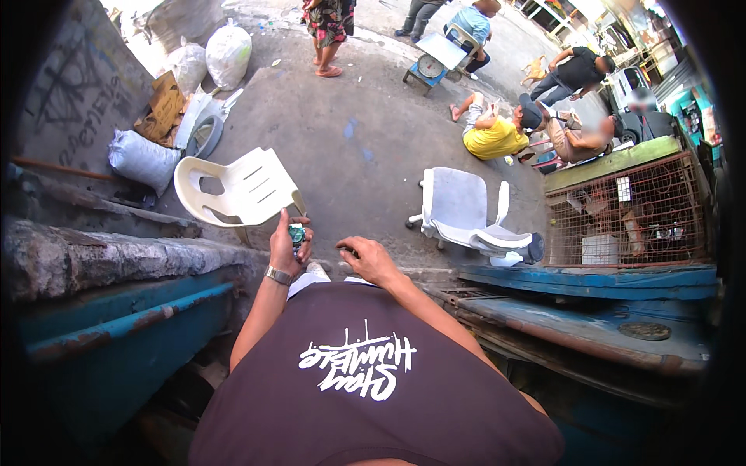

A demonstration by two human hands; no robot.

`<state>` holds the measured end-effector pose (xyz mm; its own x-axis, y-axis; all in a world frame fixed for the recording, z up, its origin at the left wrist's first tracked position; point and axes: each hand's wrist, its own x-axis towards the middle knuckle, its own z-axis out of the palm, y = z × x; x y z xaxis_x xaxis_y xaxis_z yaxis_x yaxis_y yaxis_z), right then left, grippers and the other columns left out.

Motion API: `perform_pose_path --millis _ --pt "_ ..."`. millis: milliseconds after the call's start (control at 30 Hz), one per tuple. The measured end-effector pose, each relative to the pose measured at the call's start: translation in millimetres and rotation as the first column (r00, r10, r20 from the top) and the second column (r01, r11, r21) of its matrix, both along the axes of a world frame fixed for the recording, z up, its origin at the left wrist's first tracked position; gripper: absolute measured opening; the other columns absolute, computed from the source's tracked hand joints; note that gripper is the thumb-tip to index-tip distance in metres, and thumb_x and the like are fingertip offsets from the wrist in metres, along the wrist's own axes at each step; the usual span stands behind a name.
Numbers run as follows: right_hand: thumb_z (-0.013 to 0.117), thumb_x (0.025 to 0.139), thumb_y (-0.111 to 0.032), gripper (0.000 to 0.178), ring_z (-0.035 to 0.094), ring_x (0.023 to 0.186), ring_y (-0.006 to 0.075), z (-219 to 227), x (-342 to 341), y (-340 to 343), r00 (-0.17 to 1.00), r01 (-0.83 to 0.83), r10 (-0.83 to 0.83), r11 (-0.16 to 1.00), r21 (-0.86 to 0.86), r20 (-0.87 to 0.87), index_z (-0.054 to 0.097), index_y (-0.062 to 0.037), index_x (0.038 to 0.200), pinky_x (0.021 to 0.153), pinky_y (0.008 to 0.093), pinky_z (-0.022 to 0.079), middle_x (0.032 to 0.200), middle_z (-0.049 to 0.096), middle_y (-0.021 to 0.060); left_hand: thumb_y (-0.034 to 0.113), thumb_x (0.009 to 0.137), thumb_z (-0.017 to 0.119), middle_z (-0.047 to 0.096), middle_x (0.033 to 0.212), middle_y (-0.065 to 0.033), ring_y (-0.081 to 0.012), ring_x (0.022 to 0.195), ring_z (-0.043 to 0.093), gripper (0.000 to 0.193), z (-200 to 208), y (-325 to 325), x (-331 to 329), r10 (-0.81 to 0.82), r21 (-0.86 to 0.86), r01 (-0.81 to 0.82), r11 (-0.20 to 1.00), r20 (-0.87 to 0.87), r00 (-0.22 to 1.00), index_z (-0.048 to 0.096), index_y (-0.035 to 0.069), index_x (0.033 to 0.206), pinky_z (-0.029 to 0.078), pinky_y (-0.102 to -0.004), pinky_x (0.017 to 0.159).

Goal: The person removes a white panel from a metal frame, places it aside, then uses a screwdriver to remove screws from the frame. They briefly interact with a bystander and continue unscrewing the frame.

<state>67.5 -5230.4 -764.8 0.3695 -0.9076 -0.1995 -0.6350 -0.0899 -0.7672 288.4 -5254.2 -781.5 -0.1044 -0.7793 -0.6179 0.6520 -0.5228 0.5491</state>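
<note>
Your left hand (pixel 282 248) holds a green-faced wristwatch (pixel 296 234) between thumb and fingers. Your right hand (pixel 373 261) is beside it, its fingers loose and bent a bit. Past them stand a white plastic chair (pixel 268 180) and a pale office chair (pixel 457 196).

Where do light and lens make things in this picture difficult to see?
Head view, top: strong light pales the white bags; head view, edges: the corners go black and the cage looks skewed; head view, lower left: shadow dims the blue wall; head view, centre: the left hand and green thing look fairly sharp.
</note>
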Motion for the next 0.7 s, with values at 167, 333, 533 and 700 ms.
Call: perform_pose_path --millis 167,333,533,700 --pt "0.066 0.092 -0.018 0.023 0.069 0.088 0.0295 2 -10 -10 0.998 0.039 -0.038 0.999 -0.028 0.045 0.07 -0.0064 0.112 0.078 0.0387 0.054 0.106 0.071 0.0136 0.059 0.104 0.037 0.06 0.065 -0.0094 -0.0109 0.032 0.038 0.06 8 -21 -16 -0.056 -0.028 0.055 0.998 -0.017 0.998 0.054 0.001 0.106 0.029 -0.0265 0.031" --pt "0.065 0.092 -0.016 0.021 0.07 0.091 0.0317 4 -19 -15 0.998 0.061 -0.06 0.994 -0.086 0.023 0.07 -0.0081 0.11 0.08 0.0396 0.055 0.105 0.071 0.0141 0.061 0.103 0.036 0.059 0.065 -0.0083 -0.0104 0.032 0.035 0.061 6 -28 -32 -0.104 0.057 0.105 0.993 -0.005 0.995 0.056 0.003 0.104 0.026 -0.0259 0.031" --pt "0.066 0.092 -0.014 0.021 0.07 0.087 0.0304 8 -23 -13 0.994 0.097 -0.098 0.995 0.03 0.048 0.069 -0.0053 0.111 0.077 0.0379 0.054 0.102 0.071 0.0157 0.064 0.102 0.032 0.059 0.065 -0.0082 -0.0096 0.033 0.038 0.068 5 -20 -35 -0.106 0.02 0.107 0.994 -0.021 0.994 0.055 0.001 0.107 0.029 -0.0253 0.032" --pt "0.066 0.092 -0.014 0.022 0.071 0.09 0.0307 8 -26 -10 0.996 0.072 -0.074 0.996 0.056 0.048 0.069 -0.0039 0.111 0.079 0.0377 0.054 0.103 0.071 0.0173 0.065 0.102 0.029 0.061 0.066 -0.0094 -0.0097 0.033 0.04 0.072 9 -17 -33 -0.054 -0.026 0.053 0.998 -0.023 0.998 0.055 -0.002 0.106 0.03 -0.0251 0.031"
